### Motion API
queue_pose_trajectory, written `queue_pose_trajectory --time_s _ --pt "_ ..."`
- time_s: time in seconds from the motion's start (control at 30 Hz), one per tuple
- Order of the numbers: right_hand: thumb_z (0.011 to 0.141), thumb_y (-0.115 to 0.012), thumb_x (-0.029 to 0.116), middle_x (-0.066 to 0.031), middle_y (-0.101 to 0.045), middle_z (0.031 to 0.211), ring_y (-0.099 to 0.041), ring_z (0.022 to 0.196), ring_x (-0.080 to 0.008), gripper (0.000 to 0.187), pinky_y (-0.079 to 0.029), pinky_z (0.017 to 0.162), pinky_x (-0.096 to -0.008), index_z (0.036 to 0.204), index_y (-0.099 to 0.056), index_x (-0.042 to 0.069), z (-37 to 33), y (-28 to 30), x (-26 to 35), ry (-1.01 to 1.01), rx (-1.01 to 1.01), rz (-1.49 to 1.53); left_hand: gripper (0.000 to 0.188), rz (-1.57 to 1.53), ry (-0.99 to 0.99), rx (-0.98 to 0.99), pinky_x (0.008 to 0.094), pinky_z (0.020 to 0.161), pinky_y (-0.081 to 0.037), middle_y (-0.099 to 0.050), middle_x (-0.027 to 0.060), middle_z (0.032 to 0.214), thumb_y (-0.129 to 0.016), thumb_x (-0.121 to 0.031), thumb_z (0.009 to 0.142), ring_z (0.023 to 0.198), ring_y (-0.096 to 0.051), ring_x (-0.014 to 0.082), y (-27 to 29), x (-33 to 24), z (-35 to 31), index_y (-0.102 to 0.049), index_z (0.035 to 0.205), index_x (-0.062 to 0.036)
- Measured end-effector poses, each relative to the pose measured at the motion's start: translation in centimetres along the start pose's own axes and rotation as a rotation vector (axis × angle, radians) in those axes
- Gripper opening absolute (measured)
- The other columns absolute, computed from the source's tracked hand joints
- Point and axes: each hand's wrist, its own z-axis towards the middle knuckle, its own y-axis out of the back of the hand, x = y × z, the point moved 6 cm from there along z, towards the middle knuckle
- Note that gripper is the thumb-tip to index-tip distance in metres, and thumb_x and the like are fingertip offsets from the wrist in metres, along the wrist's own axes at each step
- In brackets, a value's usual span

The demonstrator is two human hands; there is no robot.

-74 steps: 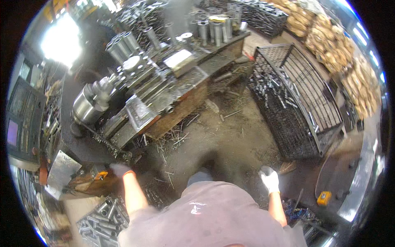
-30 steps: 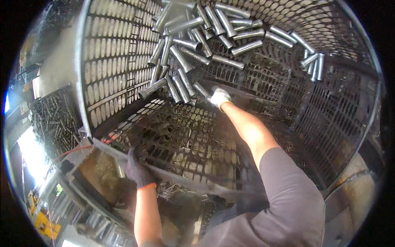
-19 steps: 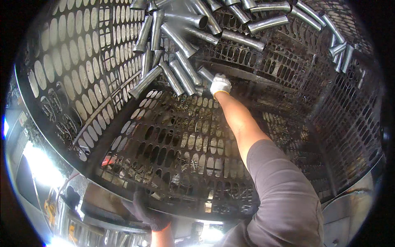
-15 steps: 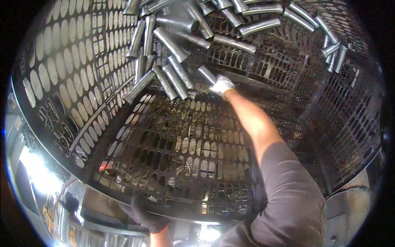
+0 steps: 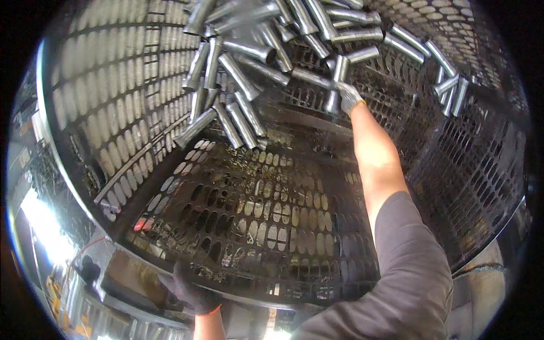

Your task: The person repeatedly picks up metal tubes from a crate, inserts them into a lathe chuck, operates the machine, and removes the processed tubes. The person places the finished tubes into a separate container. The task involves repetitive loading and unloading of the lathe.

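Inside a deep dark metal mesh basket (image 5: 317, 122), my right hand (image 5: 351, 97) in a whitish glove is closed around a shiny flared metal tube (image 5: 340, 69). The tube points up and away in the picture, its flared end below my fingers. Beside it, another metal tube (image 5: 311, 77) lies on the basket's far part. My left hand (image 5: 191, 293), in a dark glove with an orange cuff, grips the basket's near rim; its fingers are partly hard to make out against the dark metal.
Many more tubes (image 5: 241, 76) lie heaped at the far left and far middle of the basket. A small group of tubes (image 5: 453, 93) is at the far right. Slotted walls (image 5: 119, 96) rise around. Beyond the near-left rim a bright light (image 5: 45, 224) shows.
My right hand has moved right and farther in with the tube, which has turned from leaning left to nearly upright in the picture. The view has shifted slightly; my left hand stays at the rim.
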Motion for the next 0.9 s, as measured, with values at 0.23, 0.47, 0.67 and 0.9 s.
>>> queue_pose_trajectory --time_s 0.23,0.47,0.67,0.9 --pt "0.087 -0.085 0.025 -0.0074 -0.072 0.087 -0.069 0.068 -0.0220 0.029 -0.057 0.062 -0.0340 0.101 -0.074 0.002 -14.8 -1.8 5.6 0.059 0.192 0.056 0.048 -0.040 -0.076 -0.045 0.0369 0.091 -0.054 -0.065 0.0105 0.114 -0.073 -0.010 0.093 0.099 -0.064 0.0200 1.6 2.3 0.7 -0.052 0.135 -0.0021" --pt "0.092 -0.075 0.025 -0.0170 -0.077 0.096 -0.076 0.079 -0.0279 0.041 -0.064 0.074 -0.0418 0.122 -0.067 -0.002 -47.5 -7.2 14.3 0.130 0.706 -0.060 0.089 0.112 -0.056 0.105 0.0426 0.110 -0.048 -0.060 0.0218 0.138 -0.087 -0.031 0.085 0.123 -0.059 0.0318 0.4 0.5 -0.8 -0.041 0.150 0.0082" --pt "0.072 -0.084 0.026 -0.0144 -0.073 0.115 -0.075 0.096 -0.0287 0.074 -0.065 0.086 -0.0431 0.138 -0.059 0.001 -76.4 -15.1 2.6 -0.104 1.071 -0.320 0.094 -0.231 -0.445 0.906 0.0435 0.119 -0.044 -0.055 0.0154 0.150 -0.095 -0.025 0.082 0.141 -0.051 0.0264 16.1 0.4 -18.0 -0.042 0.156 -0.0042" --pt "0.069 -0.093 0.021 -0.0112 -0.075 0.116 -0.075 0.102 -0.0219 0.069 -0.062 0.091 -0.0404 0.130 -0.066 0.001 -100.5 -21.1 -27.6 -0.152 1.468 -1.212 0.052 -0.877 -0.245 0.116 0.0334 0.094 -0.062 -0.073 0.0066 0.118 -0.092 -0.011 0.086 0.107 -0.071 0.0163 56.3 20.4 -28.3 -0.065 0.130 -0.0047"
